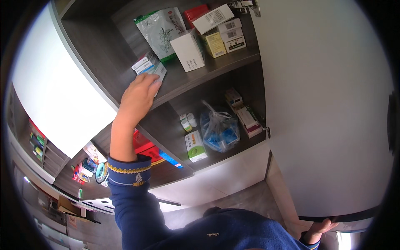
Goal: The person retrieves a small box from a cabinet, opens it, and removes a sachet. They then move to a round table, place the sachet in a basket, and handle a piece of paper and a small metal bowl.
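My left hand (141,93) reaches up to the left end of the upper cabinet shelf. Its fingers are closed on a small white and light-blue medicine box (160,71), tilted near the shelf's front edge. Against that box lie other small white boxes (141,63). Just behind stands a silver and green pouch (160,33), with a larger white box (187,50) to its right. Down at the lower right, my right hand (321,230) is by the dark lower edge of the open cabinet door (329,108). Its fingers look stretched out along that edge, partly hidden, with nothing visible in them.
Further right on the upper shelf are a yellow box (215,44), stacked small boxes (232,35) and a red packet (196,14). Below are white bottles (188,122), a green-white box (195,146), a knotted clear bag (219,129) and several cartons (248,118).
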`<state>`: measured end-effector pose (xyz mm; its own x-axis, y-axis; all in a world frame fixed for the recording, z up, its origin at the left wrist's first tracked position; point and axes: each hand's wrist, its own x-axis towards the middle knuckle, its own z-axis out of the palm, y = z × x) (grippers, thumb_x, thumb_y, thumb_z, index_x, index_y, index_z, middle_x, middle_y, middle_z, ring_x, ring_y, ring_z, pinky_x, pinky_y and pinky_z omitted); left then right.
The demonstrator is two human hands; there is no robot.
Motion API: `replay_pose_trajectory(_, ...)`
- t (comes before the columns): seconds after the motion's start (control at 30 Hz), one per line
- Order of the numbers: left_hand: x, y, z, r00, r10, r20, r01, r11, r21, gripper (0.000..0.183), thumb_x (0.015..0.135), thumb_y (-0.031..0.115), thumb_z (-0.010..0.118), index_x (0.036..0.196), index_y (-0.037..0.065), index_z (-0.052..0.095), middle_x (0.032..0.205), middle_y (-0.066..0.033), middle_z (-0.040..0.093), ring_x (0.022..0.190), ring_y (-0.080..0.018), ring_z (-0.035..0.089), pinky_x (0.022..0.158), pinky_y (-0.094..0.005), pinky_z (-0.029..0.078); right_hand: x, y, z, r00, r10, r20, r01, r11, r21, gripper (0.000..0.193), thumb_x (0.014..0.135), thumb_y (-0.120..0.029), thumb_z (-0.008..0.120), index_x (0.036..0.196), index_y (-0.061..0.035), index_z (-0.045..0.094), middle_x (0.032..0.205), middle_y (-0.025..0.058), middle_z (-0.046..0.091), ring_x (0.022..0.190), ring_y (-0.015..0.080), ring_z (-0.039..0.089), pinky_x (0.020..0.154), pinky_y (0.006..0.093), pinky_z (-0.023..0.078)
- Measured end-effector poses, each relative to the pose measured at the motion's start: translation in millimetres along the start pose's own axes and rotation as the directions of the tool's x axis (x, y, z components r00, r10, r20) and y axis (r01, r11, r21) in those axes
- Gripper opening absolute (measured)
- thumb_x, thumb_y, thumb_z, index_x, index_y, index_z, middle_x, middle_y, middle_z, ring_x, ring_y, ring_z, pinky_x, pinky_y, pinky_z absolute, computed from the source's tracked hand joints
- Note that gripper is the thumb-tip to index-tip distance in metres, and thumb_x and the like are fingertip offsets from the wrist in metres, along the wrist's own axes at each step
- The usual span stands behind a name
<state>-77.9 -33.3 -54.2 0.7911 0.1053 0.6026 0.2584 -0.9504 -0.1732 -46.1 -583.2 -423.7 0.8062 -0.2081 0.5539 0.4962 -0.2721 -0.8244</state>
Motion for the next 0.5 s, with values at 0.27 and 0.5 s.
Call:
replay_pose_trajectory(0.27, 15, 23, -5, 0.977, -0.203, 0.065, 0.153, 0.880, 0.450, 0.034, 0.095, 0.039, 0.056, 0.115, 0.013, 0.065, 0.109, -0.0139, 0.065, 0.092, -0.0354, 0.067, 0.076, -0.0466, 0.053, 12, -25, 25, 0.975, -0.148, -0.166, 0.165, 0.982, 0.097, 0.077, 0.093, -0.064, 0.048, 0.140, -0.0027, 0.045, 0.129, 0.0129, 0.057, 0.114, 0.0257, 0.056, 0.093, 0.0398, 0.049)
replay_pose_trajectory(0.5, 92, 80, -9, 0.854, 0.195, -0.482, -0.143, 0.980, 0.142, 0.050, 0.082, 0.033, 0.071, 0.127, 0.015, 0.058, 0.119, -0.0076, 0.064, 0.106, -0.0324, 0.063, 0.085, -0.0410, 0.053, 2, 1, 5, 0.994, -0.110, -0.018, 0.112, 0.984, 0.137, 0.093, 0.090, -0.072, 0.046, 0.148, -0.0010, 0.033, 0.144, 0.0158, 0.043, 0.125, 0.0286, 0.047, 0.103, 0.0448, 0.039)
